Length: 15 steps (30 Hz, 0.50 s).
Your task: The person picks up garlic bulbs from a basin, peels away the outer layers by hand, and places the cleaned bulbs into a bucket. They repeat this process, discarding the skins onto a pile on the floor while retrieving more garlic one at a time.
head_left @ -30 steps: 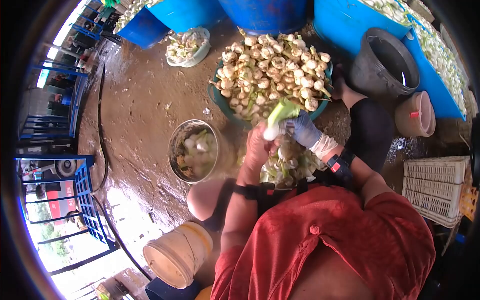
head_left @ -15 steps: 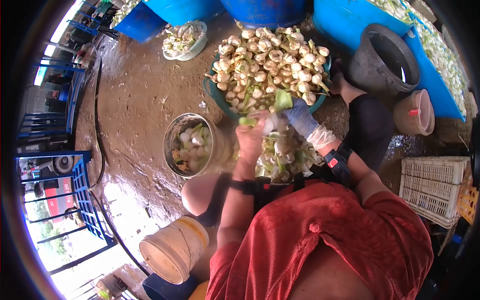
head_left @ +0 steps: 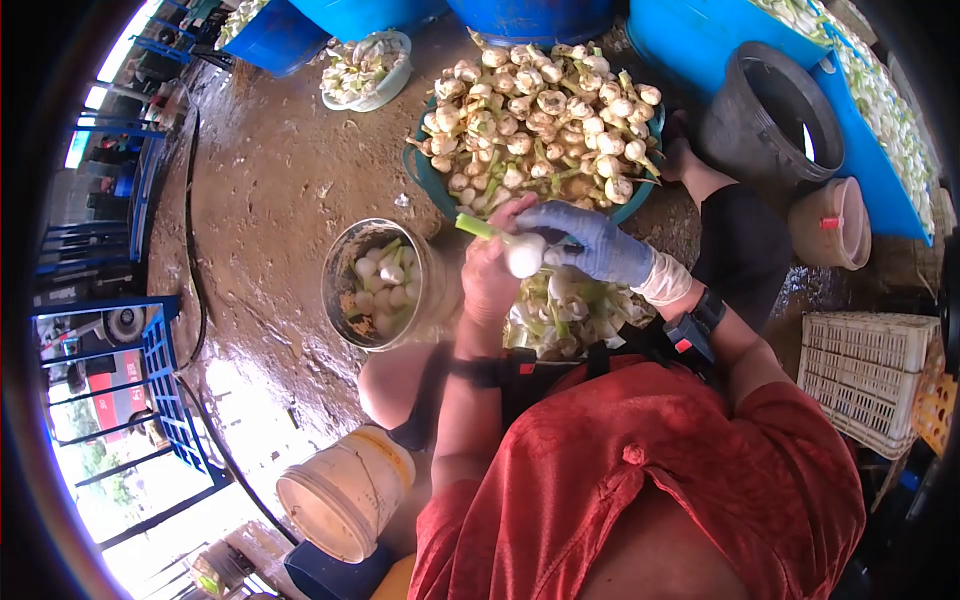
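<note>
My left hand [head_left: 490, 275], bare, grips a white bulb vegetable [head_left: 524, 254] with a green stalk that points up and left. My right hand [head_left: 587, 240], in a blue glove, closes on the same bulb from the right. Both hands hover over a heap of trimmed leaves and bulbs [head_left: 565, 315] at my knees. Just beyond them sits a teal basin [head_left: 418, 172] piled with untrimmed bulbs [head_left: 545, 115]. A metal bucket [head_left: 338, 262] with several peeled bulbs stands to the left of my left hand.
The wet muddy floor [head_left: 270, 200] spreads to the left. A black bucket [head_left: 770, 125], a brown lidded tub [head_left: 830, 225] and a white crate [head_left: 865, 375] stand right. A cream bucket [head_left: 345, 490] lies lower left. Blue tubs [head_left: 690, 35] line the back.
The bulb has turned from stalk-up to stalk pointing left. My gloved right hand has slid over it from the right, and both hands have shifted slightly down.
</note>
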Tool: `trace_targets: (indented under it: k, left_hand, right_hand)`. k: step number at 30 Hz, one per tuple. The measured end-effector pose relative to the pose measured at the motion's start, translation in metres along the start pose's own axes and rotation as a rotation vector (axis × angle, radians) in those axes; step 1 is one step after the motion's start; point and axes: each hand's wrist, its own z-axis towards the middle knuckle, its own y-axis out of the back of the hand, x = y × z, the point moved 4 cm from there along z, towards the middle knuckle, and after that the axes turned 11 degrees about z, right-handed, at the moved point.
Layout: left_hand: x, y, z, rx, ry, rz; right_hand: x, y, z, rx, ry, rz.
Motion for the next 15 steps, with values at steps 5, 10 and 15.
trace_targets:
  k: [5,10,15]
  left_hand:
    - [0.01,0.0,0.0,0.046,0.045,-0.051]
    - [0.021,0.007,-0.004,0.132,0.082,-0.213]
    - [0.021,0.006,-0.004,0.141,0.141,-0.339]
  right_hand:
    - [-0.013,-0.011,0.004,0.222,-0.27,-0.062]
    - [-0.01,-0.013,0.002,0.174,-0.182,-0.08]
    - [-0.016,-0.009,-0.003,0.107,-0.155,-0.009]
